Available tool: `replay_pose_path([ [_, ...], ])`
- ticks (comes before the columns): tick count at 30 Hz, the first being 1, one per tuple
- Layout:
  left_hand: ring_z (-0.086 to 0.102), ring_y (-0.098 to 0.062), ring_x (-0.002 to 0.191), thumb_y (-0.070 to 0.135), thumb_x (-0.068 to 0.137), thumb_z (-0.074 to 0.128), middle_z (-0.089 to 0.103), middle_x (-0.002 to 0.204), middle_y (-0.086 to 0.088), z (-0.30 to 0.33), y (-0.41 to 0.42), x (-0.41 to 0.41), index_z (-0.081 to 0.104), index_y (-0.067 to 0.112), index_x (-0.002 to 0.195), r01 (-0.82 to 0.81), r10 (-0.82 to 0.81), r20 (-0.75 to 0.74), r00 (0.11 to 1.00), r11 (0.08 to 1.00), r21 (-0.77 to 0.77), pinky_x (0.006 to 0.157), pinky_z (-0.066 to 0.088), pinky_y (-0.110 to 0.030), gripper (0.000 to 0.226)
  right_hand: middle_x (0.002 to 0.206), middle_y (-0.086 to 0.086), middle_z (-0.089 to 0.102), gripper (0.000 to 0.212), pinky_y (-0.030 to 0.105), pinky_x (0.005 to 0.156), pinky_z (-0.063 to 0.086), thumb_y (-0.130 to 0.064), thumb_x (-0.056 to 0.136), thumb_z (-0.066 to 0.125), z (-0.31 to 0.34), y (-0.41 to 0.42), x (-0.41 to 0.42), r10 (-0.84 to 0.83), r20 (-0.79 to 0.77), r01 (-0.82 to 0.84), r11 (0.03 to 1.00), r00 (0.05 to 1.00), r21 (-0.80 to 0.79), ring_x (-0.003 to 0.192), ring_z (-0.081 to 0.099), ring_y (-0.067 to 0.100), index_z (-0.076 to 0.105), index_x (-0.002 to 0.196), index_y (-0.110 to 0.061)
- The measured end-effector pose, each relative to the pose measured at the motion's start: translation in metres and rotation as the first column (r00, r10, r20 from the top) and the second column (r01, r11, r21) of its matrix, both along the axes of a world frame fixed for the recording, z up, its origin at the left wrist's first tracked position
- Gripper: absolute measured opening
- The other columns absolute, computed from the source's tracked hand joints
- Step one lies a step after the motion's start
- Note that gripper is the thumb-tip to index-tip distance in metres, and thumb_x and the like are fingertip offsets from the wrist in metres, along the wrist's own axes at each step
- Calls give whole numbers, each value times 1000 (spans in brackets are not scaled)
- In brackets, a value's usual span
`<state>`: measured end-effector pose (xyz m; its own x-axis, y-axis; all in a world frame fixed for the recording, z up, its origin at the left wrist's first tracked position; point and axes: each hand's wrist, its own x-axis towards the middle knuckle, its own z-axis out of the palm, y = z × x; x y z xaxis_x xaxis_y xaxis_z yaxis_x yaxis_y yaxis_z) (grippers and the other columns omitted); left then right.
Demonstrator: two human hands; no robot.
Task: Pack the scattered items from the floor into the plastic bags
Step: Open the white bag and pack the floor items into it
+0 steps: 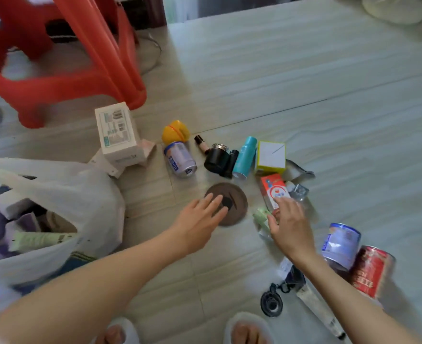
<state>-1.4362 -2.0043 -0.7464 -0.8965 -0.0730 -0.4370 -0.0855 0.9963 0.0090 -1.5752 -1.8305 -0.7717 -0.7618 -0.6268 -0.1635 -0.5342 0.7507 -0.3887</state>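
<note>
Brown and round, a flat lid [232,203] lies on the pale tiled floor [329,95] at the middle of the scene, and the left hand [201,219] spreads open over its near-left edge, fingers extended, gripping nothing. The right hand [290,224] hovers open just right of it, fingertips at the near end of a red and white carton [273,191] whose print is too blurred to read; a pale green tube [260,216] lies just beside the thumb.

Far of the lid, a row of items sits on the floor: a white box [118,134] with small unreadable label print, a yellow plastic container [175,132], a silver and blue can [180,158] on its side, a small cosmetic bottle with a black cap [201,142], a black cylindrical device [219,160], a teal bottle [245,156] and a yellow-edged white box [270,157].

At the near right, a blue and white can [341,245] leans against a red can [371,269] with white characters I cannot make out. A black ring-shaped cap [270,302] and a clear tube [319,309] lie near the right forearm.

On the left, a white plastic bag [80,194] stands open, already holding a green tube [41,239] and other packages. A red plastic stool [68,53] stands at the far left.
</note>
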Motion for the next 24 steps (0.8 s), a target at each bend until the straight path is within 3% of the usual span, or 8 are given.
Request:
replay_pose_path([
  [5, -5, -31, 144, 30, 98, 32, -7, 157, -8, -59, 25, -36, 2, 22, 148, -346, 334, 99, 937, 928, 139, 116, 6, -43, 59, 130, 23, 48, 68, 46, 97, 39, -29, 78, 70, -27, 4, -25, -143, -20, 145, 987, 989, 75, 118, 44, 40, 42, 132, 2],
  [9, -3, -28, 145, 35, 98, 33, -6, 158, -4, -83, 23, -21, 5, 30, 148, -295, 280, 115, 953, 944, 145, 114, 7, -50, 58, 130, 19, 45, 79, 42, 98, 34, -41, 81, 64, -37, -13, -32, -246, 19, 243, 964, 969, 112, 120, 40, 35, 29, 141, -3],
  [11, 25, -32, 140, 37, 89, 55, 23, 154, -8, -85, 18, -7, 31, 30, 143, -263, 262, 19, 965, 958, 111, 106, 26, -58, 60, 128, 21, 45, 78, 42, 98, 33, -39, 82, 63, -41, -20, -30, -298, 27, 293, 950, 954, 110, 120, 39, 36, 27, 142, -3],
  [13, 60, -35, 111, 33, 64, 80, 61, 125, -12, -85, 19, 2, 63, 25, 119, -272, 279, -58, 959, 956, 108, 82, 49, -54, 58, 126, 23, 45, 72, 42, 97, 32, -34, 83, 62, -43, -25, -29, -317, 37, 311, 944, 948, 112, 118, 39, 37, 31, 139, -2],
  [15, 67, -31, 87, 26, 52, 87, 68, 100, -10, -83, 19, 2, 70, 22, 101, -304, 316, -119, 941, 947, 105, 71, 54, -43, 52, 124, 23, 45, 63, 42, 96, 32, -29, 81, 63, -43, -27, -28, -323, 54, 315, 941, 945, 120, 116, 39, 38, 37, 133, -3],
  [17, 61, -30, 101, 23, 62, 82, 60, 115, -12, -79, 13, -7, 60, 22, 117, -427, 455, -172, 874, 886, 180, 81, 50, -39, 59, 123, 22, 45, 60, 42, 96, 32, -24, 78, 64, -43, -28, -27, -311, 77, 302, 947, 947, 112, 116, 40, 38, 41, 129, -4],
  [20, 21, -32, 139, 33, 83, 65, 17, 152, -16, -86, -1, -17, 11, 22, 148, -642, 666, -38, 745, 731, 230, 110, 25, -42, 85, 124, 20, 48, 61, 40, 98, 31, -20, 75, 65, -46, -25, -26, -254, 120, 244, 966, 960, 87, 118, 42, 36, 41, 129, -4],
  [24, 33, -33, 124, 28, 77, 71, 33, 137, -17, -81, 7, -25, 13, 12, 145, -691, 711, -11, 703, 687, 226, 101, 32, -39, 91, 119, 17, 50, 59, 34, 92, 27, -21, 77, 65, -47, -20, -20, -161, 155, 149, 985, 975, 86, 115, 42, 32, 40, 127, -6],
])
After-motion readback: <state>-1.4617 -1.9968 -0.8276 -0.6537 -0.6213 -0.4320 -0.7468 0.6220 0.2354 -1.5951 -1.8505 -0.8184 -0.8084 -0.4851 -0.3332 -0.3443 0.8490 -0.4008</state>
